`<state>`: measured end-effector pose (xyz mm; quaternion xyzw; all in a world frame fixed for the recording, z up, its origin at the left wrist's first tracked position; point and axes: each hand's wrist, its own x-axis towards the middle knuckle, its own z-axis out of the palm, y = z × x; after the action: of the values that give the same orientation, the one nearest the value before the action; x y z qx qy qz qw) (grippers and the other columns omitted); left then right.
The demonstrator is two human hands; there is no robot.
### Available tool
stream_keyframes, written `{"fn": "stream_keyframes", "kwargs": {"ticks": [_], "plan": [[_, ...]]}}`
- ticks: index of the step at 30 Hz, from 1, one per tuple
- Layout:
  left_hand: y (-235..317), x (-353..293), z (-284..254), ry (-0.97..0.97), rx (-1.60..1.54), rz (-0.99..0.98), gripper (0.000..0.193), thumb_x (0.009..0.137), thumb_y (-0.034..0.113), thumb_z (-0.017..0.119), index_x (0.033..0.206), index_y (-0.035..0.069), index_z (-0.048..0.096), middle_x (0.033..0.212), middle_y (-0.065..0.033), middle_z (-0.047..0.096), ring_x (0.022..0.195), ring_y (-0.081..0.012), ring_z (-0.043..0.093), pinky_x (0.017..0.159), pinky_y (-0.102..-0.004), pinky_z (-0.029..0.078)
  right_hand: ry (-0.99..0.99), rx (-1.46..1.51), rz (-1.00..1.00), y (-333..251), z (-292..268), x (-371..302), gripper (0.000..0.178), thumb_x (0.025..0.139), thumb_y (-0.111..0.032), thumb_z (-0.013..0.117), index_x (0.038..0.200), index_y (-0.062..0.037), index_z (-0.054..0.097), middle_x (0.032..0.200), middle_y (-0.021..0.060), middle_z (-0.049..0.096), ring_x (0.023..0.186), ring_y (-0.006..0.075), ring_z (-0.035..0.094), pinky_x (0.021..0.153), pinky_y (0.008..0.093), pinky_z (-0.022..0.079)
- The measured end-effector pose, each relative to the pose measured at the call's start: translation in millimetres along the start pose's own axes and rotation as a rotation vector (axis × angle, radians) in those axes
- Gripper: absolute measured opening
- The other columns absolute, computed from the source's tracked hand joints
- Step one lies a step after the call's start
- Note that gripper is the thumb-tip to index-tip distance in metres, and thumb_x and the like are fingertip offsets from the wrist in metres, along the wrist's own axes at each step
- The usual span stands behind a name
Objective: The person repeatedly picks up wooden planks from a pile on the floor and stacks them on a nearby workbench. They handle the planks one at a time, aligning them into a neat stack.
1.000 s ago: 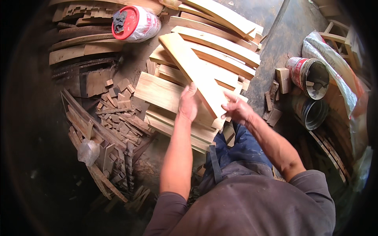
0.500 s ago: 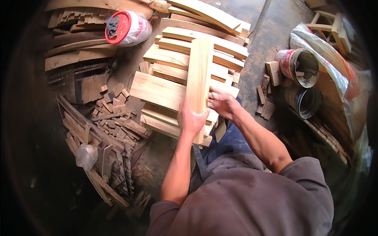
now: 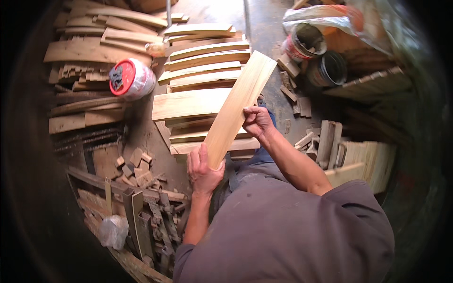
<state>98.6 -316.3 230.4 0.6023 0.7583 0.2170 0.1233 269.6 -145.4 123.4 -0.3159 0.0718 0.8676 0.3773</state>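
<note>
Gripping the near end of a pale board [image 3: 239, 106], the person's left hand [image 3: 203, 170] has its fingers closed on the wood, while the right hand [image 3: 258, 121] pinches the right edge with curled fingers. The board slants above a stack of pale planks [image 3: 191, 104], several of them curved, amid a scuffed grey floor [image 3: 268, 45]. To the left sit a red-lidded tub [image 3: 142, 79], piled timber [image 3: 78, 49] and small offcuts [image 3: 143, 175]; to the right, an open dark bucket [image 3: 334, 66] stands near crumpled plastic sheeting [image 3: 325, 14].
</note>
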Motion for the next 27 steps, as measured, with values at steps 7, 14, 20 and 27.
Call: {"fn": "stream_keyframes", "kwargs": {"ticks": [7,14,20,27], "plan": [[-28,-105,-44,-0.016,-0.147,0.301,0.075,0.059,0.011,0.083,0.128,-0.002,0.056,0.122,-0.0203,0.059,0.111,-0.0401,0.057,0.096,-0.0476,0.048,-0.010,0.137,-0.145,63,-34,-146,0.025,0.076,-0.012,0.068,0.100,-0.0035,0.071,0.101,0.0100,0.074,0.099,0.0278,0.069,0.101,0.0474,0.048],[-70,-171,-75,-0.126,-0.238,0.451,0.085,0.058,0.012,0.086,0.135,-0.004,0.053,0.126,-0.0237,0.058,0.113,-0.0417,0.058,0.100,-0.0497,0.047,-0.510,0.262,-0.399,145,-69,-241,0.028,0.082,-0.014,0.061,0.102,0.0031,0.071,0.109,0.0149,0.073,0.106,0.0260,0.067,0.105,0.0421,0.046],[-150,-239,-65,-0.324,-0.561,0.538,0.096,0.061,0.014,0.088,0.144,-0.006,0.044,0.137,-0.0220,0.054,0.131,-0.0345,0.052,0.112,-0.0434,0.042,-0.356,0.332,-0.561,222,-107,-277,0.038,0.080,-0.019,0.065,0.109,0.0046,0.069,0.110,0.0174,0.071,0.105,0.0307,0.067,0.099,0.0451,0.048],[-93,-289,-87,-1.009,-0.753,0.538,0.108,0.067,0.017,0.092,0.153,-0.003,0.030,0.130,-0.0170,0.058,0.123,-0.0278,0.056,0.106,-0.0390,0.043,-0.014,0.505,-1.073,363,-175,-487,0.059,0.070,-0.010,0.070,0.125,0.0074,0.058,0.117,0.0202,0.067,0.116,0.0353,0.061,0.106,0.0505,0.044]]}}
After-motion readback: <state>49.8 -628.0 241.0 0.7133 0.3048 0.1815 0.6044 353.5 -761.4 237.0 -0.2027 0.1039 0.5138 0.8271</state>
